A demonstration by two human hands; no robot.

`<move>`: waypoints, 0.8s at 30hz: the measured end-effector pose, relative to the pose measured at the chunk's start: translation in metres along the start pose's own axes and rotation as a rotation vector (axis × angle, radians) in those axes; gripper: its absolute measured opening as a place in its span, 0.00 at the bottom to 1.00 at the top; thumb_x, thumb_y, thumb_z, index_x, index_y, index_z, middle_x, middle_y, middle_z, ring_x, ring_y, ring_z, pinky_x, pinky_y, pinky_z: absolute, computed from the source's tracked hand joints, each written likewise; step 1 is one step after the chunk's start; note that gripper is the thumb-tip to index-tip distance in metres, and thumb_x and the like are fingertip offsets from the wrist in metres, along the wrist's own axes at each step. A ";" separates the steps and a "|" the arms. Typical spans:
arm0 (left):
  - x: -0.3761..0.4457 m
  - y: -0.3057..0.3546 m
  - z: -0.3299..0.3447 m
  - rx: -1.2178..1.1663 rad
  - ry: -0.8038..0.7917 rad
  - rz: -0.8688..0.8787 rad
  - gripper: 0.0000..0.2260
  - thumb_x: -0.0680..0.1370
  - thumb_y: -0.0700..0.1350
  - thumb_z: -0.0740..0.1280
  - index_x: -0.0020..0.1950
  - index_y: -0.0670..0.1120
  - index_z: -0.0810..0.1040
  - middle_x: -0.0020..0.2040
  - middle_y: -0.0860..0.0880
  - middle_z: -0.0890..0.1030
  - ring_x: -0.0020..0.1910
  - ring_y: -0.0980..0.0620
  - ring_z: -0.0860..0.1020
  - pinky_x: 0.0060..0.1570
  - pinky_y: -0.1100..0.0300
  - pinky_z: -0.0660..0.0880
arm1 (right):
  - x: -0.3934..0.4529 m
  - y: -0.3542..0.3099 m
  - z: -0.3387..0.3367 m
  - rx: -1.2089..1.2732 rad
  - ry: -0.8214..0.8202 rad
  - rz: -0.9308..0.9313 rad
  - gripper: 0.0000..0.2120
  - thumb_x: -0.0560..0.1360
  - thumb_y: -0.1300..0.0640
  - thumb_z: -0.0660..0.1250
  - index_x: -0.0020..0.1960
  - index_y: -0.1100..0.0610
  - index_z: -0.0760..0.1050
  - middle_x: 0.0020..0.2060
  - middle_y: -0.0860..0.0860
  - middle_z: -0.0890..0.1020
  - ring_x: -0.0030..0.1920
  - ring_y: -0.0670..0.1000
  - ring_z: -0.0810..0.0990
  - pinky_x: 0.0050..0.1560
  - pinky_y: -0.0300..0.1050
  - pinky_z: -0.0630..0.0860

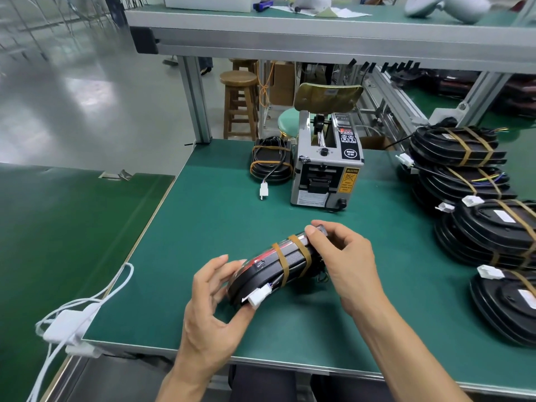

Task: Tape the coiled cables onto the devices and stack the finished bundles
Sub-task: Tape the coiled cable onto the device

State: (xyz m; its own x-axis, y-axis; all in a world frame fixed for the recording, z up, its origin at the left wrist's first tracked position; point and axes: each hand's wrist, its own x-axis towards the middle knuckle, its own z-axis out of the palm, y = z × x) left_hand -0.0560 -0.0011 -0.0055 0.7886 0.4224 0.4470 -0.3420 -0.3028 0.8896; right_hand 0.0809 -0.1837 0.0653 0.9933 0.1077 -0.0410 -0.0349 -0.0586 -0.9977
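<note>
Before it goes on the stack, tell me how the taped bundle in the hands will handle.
The bundle probably lifts as one stiff piece, since two tape bands bind its cable. Its glossy rounded edge may slip, so both the left hand and right hand help. The white plug sticks out and could snag.

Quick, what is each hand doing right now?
Left hand: grips the near end of the taped device.
Right hand: grips its far end.
</note>
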 end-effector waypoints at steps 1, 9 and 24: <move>0.000 0.000 0.000 -0.001 -0.002 -0.003 0.33 0.77 0.61 0.78 0.77 0.58 0.67 0.69 0.51 0.83 0.69 0.47 0.82 0.68 0.60 0.77 | -0.001 0.002 0.000 -0.019 -0.007 -0.005 0.08 0.77 0.46 0.74 0.54 0.45 0.86 0.47 0.40 0.88 0.46 0.38 0.84 0.42 0.32 0.79; -0.001 -0.003 -0.002 -0.005 -0.006 -0.022 0.34 0.77 0.58 0.79 0.78 0.56 0.67 0.69 0.51 0.83 0.69 0.47 0.82 0.68 0.61 0.77 | 0.001 0.001 -0.006 -0.078 -0.059 0.001 0.16 0.86 0.47 0.59 0.53 0.41 0.86 0.52 0.32 0.85 0.48 0.28 0.80 0.40 0.22 0.71; 0.000 -0.001 -0.002 -0.031 -0.003 -0.036 0.33 0.77 0.58 0.79 0.77 0.58 0.68 0.69 0.51 0.83 0.70 0.47 0.82 0.69 0.62 0.76 | 0.005 0.003 -0.015 -0.085 -0.144 -0.006 0.21 0.76 0.42 0.57 0.60 0.43 0.85 0.56 0.32 0.84 0.60 0.31 0.78 0.62 0.37 0.70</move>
State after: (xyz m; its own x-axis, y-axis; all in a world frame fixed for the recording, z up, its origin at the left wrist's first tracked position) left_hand -0.0562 0.0008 -0.0063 0.8022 0.4301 0.4140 -0.3288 -0.2605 0.9078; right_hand 0.0877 -0.1980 0.0627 0.9672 0.2495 -0.0485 -0.0134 -0.1406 -0.9900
